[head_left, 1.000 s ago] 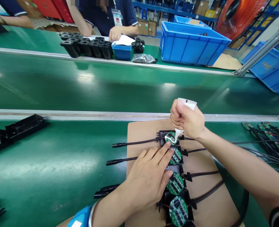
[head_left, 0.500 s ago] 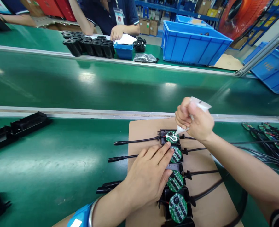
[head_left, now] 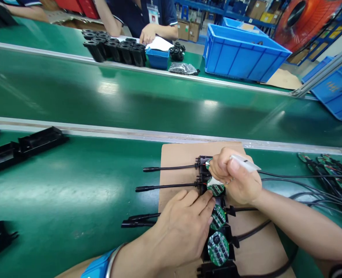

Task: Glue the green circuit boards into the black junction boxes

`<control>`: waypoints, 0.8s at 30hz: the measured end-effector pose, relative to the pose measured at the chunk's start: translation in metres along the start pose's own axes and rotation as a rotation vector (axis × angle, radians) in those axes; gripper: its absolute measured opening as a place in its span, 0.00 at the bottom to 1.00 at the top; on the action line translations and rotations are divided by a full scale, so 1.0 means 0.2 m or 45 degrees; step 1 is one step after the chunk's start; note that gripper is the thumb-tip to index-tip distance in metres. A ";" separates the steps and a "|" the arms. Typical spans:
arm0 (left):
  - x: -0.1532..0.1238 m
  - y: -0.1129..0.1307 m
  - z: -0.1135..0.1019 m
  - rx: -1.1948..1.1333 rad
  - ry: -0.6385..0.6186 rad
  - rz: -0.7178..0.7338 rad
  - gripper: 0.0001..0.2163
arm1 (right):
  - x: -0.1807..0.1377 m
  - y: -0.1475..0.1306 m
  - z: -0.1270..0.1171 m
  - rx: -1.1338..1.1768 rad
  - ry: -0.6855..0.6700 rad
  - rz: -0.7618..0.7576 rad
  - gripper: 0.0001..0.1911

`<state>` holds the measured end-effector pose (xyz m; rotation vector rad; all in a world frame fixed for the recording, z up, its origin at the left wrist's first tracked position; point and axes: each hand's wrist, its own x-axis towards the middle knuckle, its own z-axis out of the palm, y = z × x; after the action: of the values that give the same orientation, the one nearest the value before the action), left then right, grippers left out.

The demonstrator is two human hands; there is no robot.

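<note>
A brown cardboard sheet [head_left: 182, 154] lies on the green bench and carries a column of black housings, each with a round green circuit board [head_left: 218, 248] and a black cable. My right hand [head_left: 237, 180] is closed around a white glue tube [head_left: 245, 163], whose nozzle touches the second board [head_left: 216, 189] from the top. My left hand [head_left: 184, 228] lies flat with fingers stretched out, pressing on the housings just left of the boards. The top board is mostly hidden behind my right hand.
Black plastic casings [head_left: 22, 146] lie at the left. A bundle of cables with boards [head_left: 327, 173] lies at the right. Beyond the conveyor belt [head_left: 130, 100] are black cylindrical parts [head_left: 115, 48], blue bins [head_left: 240, 54], and another person [head_left: 142, 19] at the far bench.
My right hand has moved the glue tube down from the top board to the second board. My left hand has slid slightly toward me along the column.
</note>
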<state>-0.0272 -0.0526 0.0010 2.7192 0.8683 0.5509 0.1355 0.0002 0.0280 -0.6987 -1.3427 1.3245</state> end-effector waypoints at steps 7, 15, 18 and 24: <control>0.01 0.00 0.00 -0.002 -0.003 -0.008 0.18 | -0.06 -0.05 -0.05 -0.109 -0.076 0.050 0.18; 0.01 0.00 0.00 0.011 -0.005 0.005 0.18 | -0.10 -0.09 -0.08 -0.161 -0.058 0.090 0.18; 0.00 0.00 0.00 0.020 0.015 0.017 0.18 | -0.09 -0.10 -0.09 -0.133 -0.014 0.077 0.17; -0.01 0.00 0.01 0.021 0.060 0.026 0.17 | -0.04 -0.07 -0.07 -0.023 -0.003 0.002 0.16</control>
<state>-0.0271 -0.0533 -0.0015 2.7434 0.8612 0.6174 0.1555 -0.0064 0.0362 -0.7114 -1.3578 1.3161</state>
